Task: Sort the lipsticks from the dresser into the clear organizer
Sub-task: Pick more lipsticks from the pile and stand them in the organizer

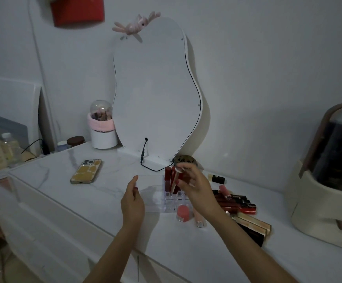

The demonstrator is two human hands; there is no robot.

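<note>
- Lipstick [174, 181]: a slim tube pinched in the right hand [194, 185], just right of the frame's centre, directly over the organizer [155, 196].
- Its long axis runs steeply, cap end up toward the fingertips [179, 170], lower end tipped down and slightly left, at or just inside a rear slot; I cannot tell whether it has bottomed out.
- The grip is narrow, thumb and fingers closed on the tube's upper part.
- The left hand [133, 198] rests curled against the organizer's left side, apparently steadying it, holding nothing else.
- Red tubes [168, 178] already stand upright in the back row, just beside the held one.
- The move ahead likely turns on bringing the tube vertical over its slot, then lowering it.
- More lipsticks [239, 205] lie flat on the dresser [96, 201], centre right, nearer the right hand.
- A pink pot [183, 213] sits touching the organizer's front.
</note>
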